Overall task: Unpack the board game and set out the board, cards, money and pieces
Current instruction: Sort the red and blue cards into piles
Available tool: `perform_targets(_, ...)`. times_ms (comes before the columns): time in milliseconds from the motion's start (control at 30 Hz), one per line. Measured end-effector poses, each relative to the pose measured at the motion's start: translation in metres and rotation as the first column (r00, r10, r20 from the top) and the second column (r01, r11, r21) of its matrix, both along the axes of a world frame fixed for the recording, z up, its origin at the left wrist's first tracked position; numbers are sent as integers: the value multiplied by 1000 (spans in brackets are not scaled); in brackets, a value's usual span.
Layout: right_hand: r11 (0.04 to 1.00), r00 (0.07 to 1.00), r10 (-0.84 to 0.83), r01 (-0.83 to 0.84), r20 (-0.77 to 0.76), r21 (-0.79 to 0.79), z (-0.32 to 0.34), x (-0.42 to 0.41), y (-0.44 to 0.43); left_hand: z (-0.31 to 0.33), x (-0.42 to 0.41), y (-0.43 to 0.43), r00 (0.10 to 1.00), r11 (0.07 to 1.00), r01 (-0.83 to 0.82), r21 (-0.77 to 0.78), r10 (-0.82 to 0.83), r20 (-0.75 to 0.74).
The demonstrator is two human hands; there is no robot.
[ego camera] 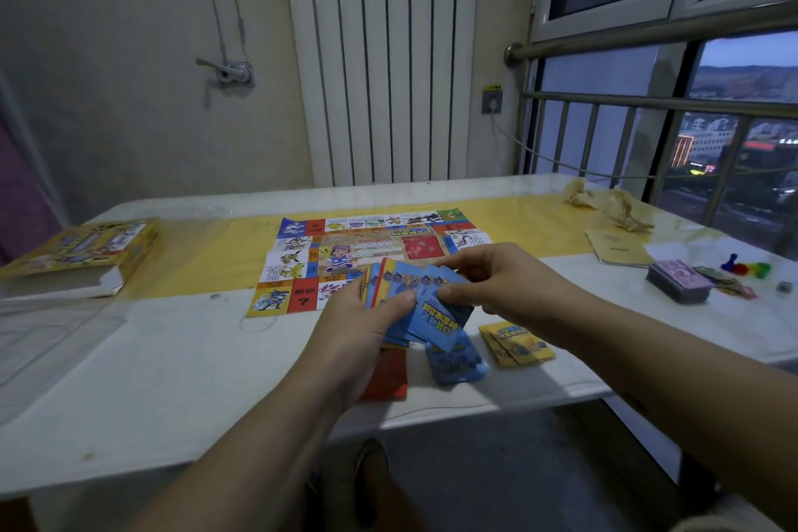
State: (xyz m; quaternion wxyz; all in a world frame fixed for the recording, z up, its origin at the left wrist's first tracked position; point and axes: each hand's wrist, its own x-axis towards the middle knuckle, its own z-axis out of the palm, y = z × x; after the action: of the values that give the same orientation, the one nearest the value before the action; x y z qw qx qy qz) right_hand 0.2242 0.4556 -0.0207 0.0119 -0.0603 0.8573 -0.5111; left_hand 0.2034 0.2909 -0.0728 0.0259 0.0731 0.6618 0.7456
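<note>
The colourful game board (345,246) lies unfolded in the middle of the table. My left hand (358,324) grips a fanned bunch of mostly blue cards (414,294) above the table's front part. My right hand (496,281) pinches the cards at the fan's right side. Below the hands, three sorted piles lie on the table: red cards (388,376), blue cards (455,363) and yellow cards (516,343). At the right sit a dark deck (678,281), paper money (729,283), coloured pawns (747,268) and a small die (783,287).
The yellow game box (86,251) lies at the table's left end, with clear plastic wrap (52,328) in front of it. A tan booklet (619,253) and crumpled paper (613,203) lie at the back right. A radiator, a railing and a window stand beyond the white table (172,380).
</note>
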Motion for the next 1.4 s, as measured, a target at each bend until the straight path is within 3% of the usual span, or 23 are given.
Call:
perform_targets(233,1000,999,-28,28,-23,1,-2,-5,-2,5,0,3,999,993,35,109,-38,23)
perform_targets(400,969,986,-151,161,67,-189,-10,-12,0,5,-1,1,999,993,10,115,-15,46)
perform_targets(533,939,988,-130,148,78,-310,-19,-7,-7,1,-5,-1,997,997,-60,53,57,51)
perform_targets(600,976,994,-105,96,-34,-197,-21,-6,-4,2,-5,-4,998,998,-62,-12,62,10)
perform_targets(667,995,983,-10,28,-182,97,-18,-5,2,6,-5,-8,997,990,-33,-141,22,-75)
perform_targets(733,904,958,109,15,-266,427,-12,-4,6,13,-3,-10,987,958,-14,-285,-33,-158)
perform_targets(800,755,917,197,84,-346,651,-4,-2,6,20,-3,-10,971,920,-9,-392,-86,-224)
perform_targets(867,630,871,254,181,-421,755,1,-1,5,23,-4,-7,954,877,-42,-479,-108,-281)
perform_targets(933,566,864,260,225,-431,793,3,-2,5,23,-7,-6,945,854,-92,-512,-87,-314)
perform_targets(1033,539,890,191,258,-415,802,1,-9,4,17,-15,-8,965,899,-118,-421,4,-261)
perform_targets(1167,503,915,130,271,-381,821,-18,-26,3,9,-23,-16,994,995,-90,-36,92,59)
perform_targets(1267,453,958,139,162,-250,876,-29,-37,1,11,-20,-21,962,970,-83,229,18,274)
perform_targets(1400,355,979,168,49,-116,934,-32,-40,-5,13,-19,-27,922,916,-84,393,-78,379)
